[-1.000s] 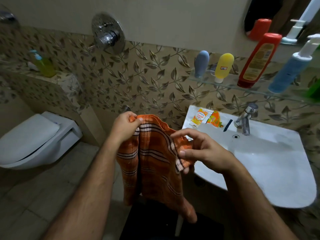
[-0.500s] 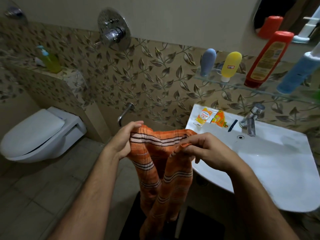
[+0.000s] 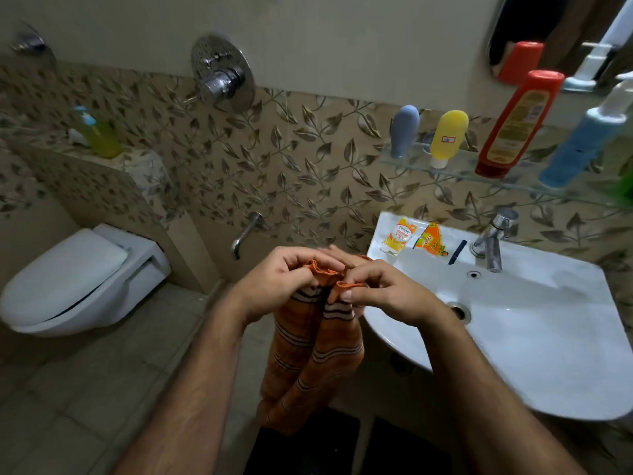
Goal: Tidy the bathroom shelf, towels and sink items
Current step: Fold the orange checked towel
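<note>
- The left hand [image 3: 274, 282] and right hand [image 3: 383, 293] had closed together since a moment before, each pinching a corner of the orange towel [image 3: 308, 354]
- The towel hung doubled beside the sink [image 3: 548, 337] (a fold likely begun)

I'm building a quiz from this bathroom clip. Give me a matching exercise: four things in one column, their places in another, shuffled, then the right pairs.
Things:
1. orange striped towel
2. red bottle
3. green bottle
4. two sachets

Places:
A. tiled ledge above the toilet
B. back rim of the sink
C. held in both hands
D. glass shelf

Pairs: 1-C, 2-D, 3-A, 4-B
</note>
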Demonstrator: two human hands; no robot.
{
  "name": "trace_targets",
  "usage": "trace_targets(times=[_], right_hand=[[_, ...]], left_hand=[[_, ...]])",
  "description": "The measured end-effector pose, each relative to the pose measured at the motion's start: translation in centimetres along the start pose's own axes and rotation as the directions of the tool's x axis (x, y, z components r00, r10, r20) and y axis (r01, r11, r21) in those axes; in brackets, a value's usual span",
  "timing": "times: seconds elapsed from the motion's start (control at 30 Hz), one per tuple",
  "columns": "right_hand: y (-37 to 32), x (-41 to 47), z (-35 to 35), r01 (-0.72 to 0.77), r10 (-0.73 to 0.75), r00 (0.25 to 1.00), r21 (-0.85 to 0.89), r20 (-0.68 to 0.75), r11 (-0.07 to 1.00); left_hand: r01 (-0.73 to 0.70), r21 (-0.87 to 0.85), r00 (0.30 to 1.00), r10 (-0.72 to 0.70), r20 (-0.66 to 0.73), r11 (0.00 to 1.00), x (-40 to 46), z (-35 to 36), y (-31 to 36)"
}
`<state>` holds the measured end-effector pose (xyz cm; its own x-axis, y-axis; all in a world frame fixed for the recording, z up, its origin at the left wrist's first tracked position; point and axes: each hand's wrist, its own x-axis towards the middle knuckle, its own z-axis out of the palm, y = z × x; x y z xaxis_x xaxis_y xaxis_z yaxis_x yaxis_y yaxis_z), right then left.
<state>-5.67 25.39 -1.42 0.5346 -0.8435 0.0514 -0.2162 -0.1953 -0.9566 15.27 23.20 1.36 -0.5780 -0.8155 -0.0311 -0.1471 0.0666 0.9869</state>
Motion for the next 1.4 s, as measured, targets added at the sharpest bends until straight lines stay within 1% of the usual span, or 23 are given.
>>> trace_targets(times=[0.07, 0.13, 0.2, 0.27, 0.37, 0.43, 0.5, 0.57, 0.7, 0.8, 0.9, 1.03, 1.1, 1.2, 1.27, 1.33, 1.37, 1.4], right_hand=[[0.1, 0.3, 0.1, -0.034, 0.033, 0.999, -0.060, -0.025, 0.998], [-0.1, 0.3, 0.3, -0.076, 0.065, 0.995, -0.148, -0.082, 0.986], [-0.2, 0.1, 0.5, -0.075, 0.041, 0.990, -0.263, -0.133, 0.962], [-0.2, -0.2, 0.8, -0.054, -0.004, 0.990, -0.395, -0.144, 0.917], [-0.1, -0.3, 1.1, -0.037, -0.037, 0.990, -0.502, -0.138, 0.864], [-0.1, -0.4, 1.1, -0.039, -0.043, 0.989, -0.532, -0.142, 0.846], [-0.3, -0.7, 1.0, -0.041, -0.046, 0.988, -0.533, -0.150, 0.845], [-0.4, -1.0, 0.8, -0.049, -0.040, 0.987, -0.530, -0.156, 0.847], [-0.6, -1.5, 0.5, -0.072, -0.015, 0.986, -0.510, -0.163, 0.857], [-0.6, -1.9, 0.3, -0.114, 0.027, 0.983, -0.482, -0.183, 0.869], [-0.6, -2.2, -0.2, -0.152, 0.071, 0.980, -0.479, -0.183, 0.865], [-0.9, -2.8, -0.4, -0.182, 0.109, 0.976, -0.430, -0.189, 0.884], [-0.8, -3.0, -0.4, -0.203, 0.137, 0.972, -0.390, -0.192, 0.898], [-0.4, -3.3, -0.5, -0.228, 0.173, 0.966, -0.313, -0.192, 0.922], [-0.1, -3.5, -0.7, -0.227, 0.177, 0.964, -0.260, -0.200, 0.939], [0.0, -3.6, -0.9, -0.202, 0.152, 0.963, -0.225, -0.222, 0.953], [0.1, -3.6, -0.9, -0.183, 0.122, 0.963, -0.250, -0.242, 0.951], [0.2, -3.4, -0.8, -0.174, 0.084, 0.958, -0.319, -0.275, 0.932]], left_hand=[[-0.012, 0.046, 1.000, 0.013, -0.004, 0.999, -0.4, -0.3, 0.5], [0.000, 0.135, 0.998, 0.010, -0.069, 0.991, -0.6, -0.9, 0.5], [0.011, 0.249, 0.988, 0.028, -0.150, 0.968, -0.8, -1.7, 0.0], [0.029, 0.308, 0.973, 0.044, -0.228, 0.951, -0.9, -2.3, -0.7], [0.064, 0.290, 0.953, 0.028, -0.303, 0.955, -1.2, -2.6, -1.3], [0.087, 0.227, 0.944, -0.008, -0.331, 0.970, -1.3, -2.8, -1.7], [0.108, 0.120, 0.939, -0.062, -0.337, 0.987, -1.5, -3.0, -1.9], [0.106, 0.012, 0.944, -0.096, -0.315, 0.994, -1.6, -3.2, -2.2], [0.072, -0.078, 0.955, -0.091, -0.284, 0.994, -1.7, -3.1, -2.3], [0.065, -0.097, 0.951, -0.091, -0.295, 0.993, -1.5, -2.9, -2.4], [0.051, -0.058, 0.941, -0.068, -0.331, 0.997, -1.2, -2.3, -2.4], [0.065, -0.028, 0.925, -0.071, -0.373, 0.997, -0.8, -1.5, -2.6], [0.067, -0.055, 0.934, -0.082, -0.347, 0.996, -0.5, -1.1, -2.4], [0.038, -0.141, 0.951, -0.079, -0.297, 0.989, -0.3, -0.4, -2.0], [0.022, -0.171, 0.947, -0.076, -0.314, 0.985, 0.0, 0.0, -1.7], [0.028, -0.161, 0.937, -0.082, -0.339, 0.987, 0.3, 0.2, -1.4], [0.035, -0.145, 0.931, -0.085, -0.354, 0.989, 0.5, 0.5, -1.2], [0.045, -0.118, 0.920, -0.088, -0.381, 0.992, 0.9, 0.7, -1.1]])
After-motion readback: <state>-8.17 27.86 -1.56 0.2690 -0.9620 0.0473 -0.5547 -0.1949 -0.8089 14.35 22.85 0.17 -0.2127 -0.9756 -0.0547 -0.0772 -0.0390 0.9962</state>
